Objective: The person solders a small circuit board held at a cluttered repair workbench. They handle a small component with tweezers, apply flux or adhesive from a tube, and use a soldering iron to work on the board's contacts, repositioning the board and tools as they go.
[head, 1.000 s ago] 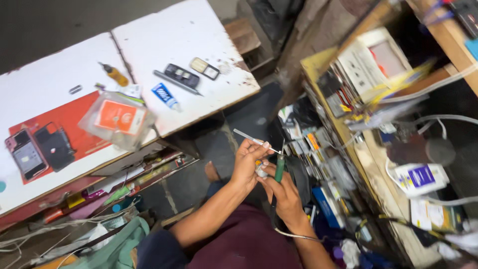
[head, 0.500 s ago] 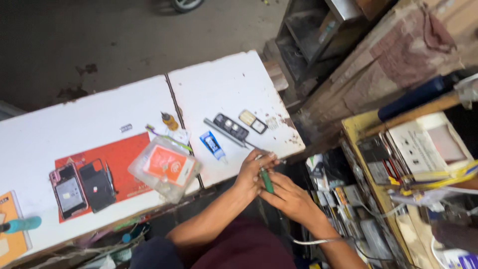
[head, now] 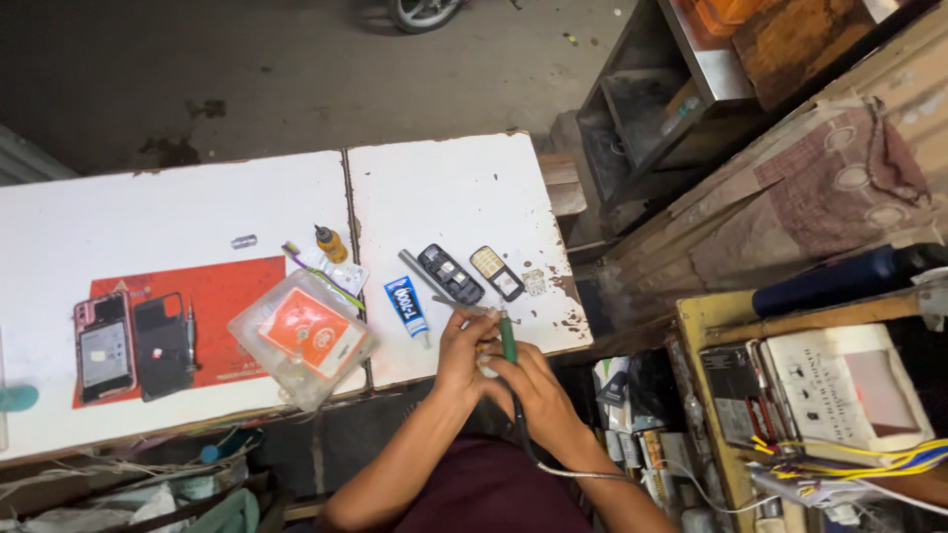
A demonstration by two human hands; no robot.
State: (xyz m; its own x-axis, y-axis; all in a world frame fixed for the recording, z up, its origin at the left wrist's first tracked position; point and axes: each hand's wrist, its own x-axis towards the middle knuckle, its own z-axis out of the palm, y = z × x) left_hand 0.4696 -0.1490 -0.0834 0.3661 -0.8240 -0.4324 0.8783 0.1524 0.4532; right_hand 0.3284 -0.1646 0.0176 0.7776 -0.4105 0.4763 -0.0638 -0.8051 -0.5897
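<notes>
Fingers (head: pixel 472 341) around green-handled tool (head: pixel 508 337), beside blue tube (head: pixel 406 303), orange-labelled packet (head: pixel 301 338).

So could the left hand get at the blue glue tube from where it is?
Probably yes. The left hand sits at the table edge right beside the blue glue tube, with bare tabletop between them. But its fingers seem busy on the green-handled tool.

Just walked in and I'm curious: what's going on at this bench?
A person sits at a white table, both hands together at its near edge. The right hand grips a green-handled corded tool, its tip at a small part pinched in the left hand. Just beyond lie an opened small phone, its separate keypad piece and a blue glue tube.
</notes>
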